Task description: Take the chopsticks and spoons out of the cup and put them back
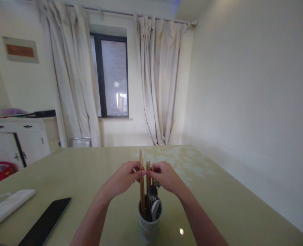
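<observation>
Along the far left edge stood a white cabinet (37, 136), with a red basin (6, 174) partly showing in front of it. On the table (95, 171), a long white object (13, 206) lay beside a dark flat slab (47, 220), both slanting away from the near edge. Behind, a pale curtain (71, 75) hung left of a dark-framed window (114, 75). Nearer the middle, the left hand (125, 176) pinched a few long chopsticks (142, 196) between thumb and fingers, their lower ends down inside a patterned cup (150, 229), which stood upright on the table between the forearms. Just right of these, more chopsticks (147, 186) rose from the cup, along with a metal spoon (152, 192) and a white spoon (155, 209). The right hand (164, 174) held this second bunch in a narrow pinch near its upper ends; how many sticks it gripped could not be told. Farther right, a second curtain (161, 75) hung beside a plain wall (248, 95).
</observation>
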A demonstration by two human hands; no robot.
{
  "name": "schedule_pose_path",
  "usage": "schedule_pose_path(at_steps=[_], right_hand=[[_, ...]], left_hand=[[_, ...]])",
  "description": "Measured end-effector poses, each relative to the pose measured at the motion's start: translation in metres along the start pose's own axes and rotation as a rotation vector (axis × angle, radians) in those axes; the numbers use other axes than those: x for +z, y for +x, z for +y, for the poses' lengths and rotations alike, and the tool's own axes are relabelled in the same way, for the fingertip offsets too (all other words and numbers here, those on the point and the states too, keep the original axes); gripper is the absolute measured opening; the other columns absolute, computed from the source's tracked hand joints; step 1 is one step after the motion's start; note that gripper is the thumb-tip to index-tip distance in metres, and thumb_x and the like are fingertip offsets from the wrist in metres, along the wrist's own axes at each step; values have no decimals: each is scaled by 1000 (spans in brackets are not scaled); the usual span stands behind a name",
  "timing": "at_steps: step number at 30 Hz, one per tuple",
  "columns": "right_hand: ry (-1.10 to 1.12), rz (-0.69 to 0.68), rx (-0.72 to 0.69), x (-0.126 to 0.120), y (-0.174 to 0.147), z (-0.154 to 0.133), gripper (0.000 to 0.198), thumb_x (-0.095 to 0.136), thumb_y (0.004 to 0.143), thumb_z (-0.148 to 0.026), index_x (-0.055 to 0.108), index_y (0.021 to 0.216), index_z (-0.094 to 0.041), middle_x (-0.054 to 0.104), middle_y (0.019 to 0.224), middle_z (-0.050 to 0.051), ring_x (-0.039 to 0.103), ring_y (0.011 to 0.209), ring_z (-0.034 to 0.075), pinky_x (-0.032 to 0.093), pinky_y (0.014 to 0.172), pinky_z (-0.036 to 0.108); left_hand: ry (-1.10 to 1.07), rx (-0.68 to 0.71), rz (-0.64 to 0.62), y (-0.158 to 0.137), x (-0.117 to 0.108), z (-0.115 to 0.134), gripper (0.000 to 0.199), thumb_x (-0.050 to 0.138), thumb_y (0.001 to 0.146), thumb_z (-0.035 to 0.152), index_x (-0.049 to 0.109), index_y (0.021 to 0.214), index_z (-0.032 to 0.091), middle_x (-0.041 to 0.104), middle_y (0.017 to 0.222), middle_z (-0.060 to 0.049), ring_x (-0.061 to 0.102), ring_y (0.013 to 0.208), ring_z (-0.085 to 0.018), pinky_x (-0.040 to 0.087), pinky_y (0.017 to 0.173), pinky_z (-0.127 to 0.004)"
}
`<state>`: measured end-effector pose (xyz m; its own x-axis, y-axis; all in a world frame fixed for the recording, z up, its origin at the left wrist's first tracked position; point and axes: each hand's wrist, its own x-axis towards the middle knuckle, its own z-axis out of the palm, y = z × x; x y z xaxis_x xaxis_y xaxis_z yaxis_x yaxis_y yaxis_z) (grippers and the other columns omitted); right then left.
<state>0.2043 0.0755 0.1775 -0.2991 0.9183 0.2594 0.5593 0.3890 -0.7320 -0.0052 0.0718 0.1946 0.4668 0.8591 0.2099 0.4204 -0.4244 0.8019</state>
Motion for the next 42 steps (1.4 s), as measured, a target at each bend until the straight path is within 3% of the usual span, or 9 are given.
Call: schedule_pose_path(at_steps=[7,12,16,21,27,32,36,38,42], right_hand=[[-51,24,-12,-2,0,0,31,69,88,-32,64,61,-18,52,54,-5,47,53,11,28,53,24],[-75,46,-13,-6,-2,-3,35,69,88,-32,61,58,-18,45,52,-6,42,55,11,25,54,25],[-73,74,-13,-7,-3,-4,33,69,89,-34,67,61,-17,49,53,-5,45,55,12,27,54,25],[-51,83,-3,-4,-2,-1,26,71,89,-33,74,68,-17,61,59,-2,54,59,13,33,56,23],[-6,89,-2,-6,-2,0,22,72,88,-33,80,76,-16,70,67,1,59,63,15,38,59,24],[3,99,-12,-9,-3,-2,21,72,88,-34,81,79,-17,73,70,1,62,66,16,40,61,24],[11,84,-3,-5,-2,-2,22,72,88,-34,81,77,-17,71,67,1,62,65,15,38,60,24],[24,81,-10,-4,-2,-2,21,73,87,-33,80,76,-17,69,65,0,61,64,15,38,59,23],[75,62,-5,-3,-1,-1,19,73,86,-30,79,76,-16,67,64,0,60,62,14,38,58,22]], left_hand=[[-375,-41,301,-8,-14,10,49,69,85,65,72,100,18,72,99,-3,75,88,-21,60,87,-36],[-506,-119,495,-16,-31,2,56,77,76,70,70,101,20,69,97,0,74,81,-18,61,83,-33],[-363,-263,397,-11,-31,-26,58,77,73,71,68,93,18,69,92,-1,72,74,-16,57,71,-28],[-34,-443,187,9,-4,-84,53,71,72,70,57,74,19,64,72,0,69,62,-18,50,59,-27],[274,-519,136,16,20,-129,29,80,68,41,61,75,21,71,73,-3,73,74,-24,50,66,-30],[433,-540,112,10,24,-139,27,79,60,22,64,82,22,77,93,-8,74,89,-28,50,74,-31],[477,-561,55,5,27,-141,31,79,59,18,65,86,22,77,85,-6,74,78,-26,51,68,-31],[489,-567,40,4,25,-139,29,78,61,20,66,88,22,78,82,-6,74,74,-26,52,68,-31],[524,-495,115,10,12,-115,26,71,78,34,70,99,18,78,105,-14,73,100,-30,52,85,-37]])
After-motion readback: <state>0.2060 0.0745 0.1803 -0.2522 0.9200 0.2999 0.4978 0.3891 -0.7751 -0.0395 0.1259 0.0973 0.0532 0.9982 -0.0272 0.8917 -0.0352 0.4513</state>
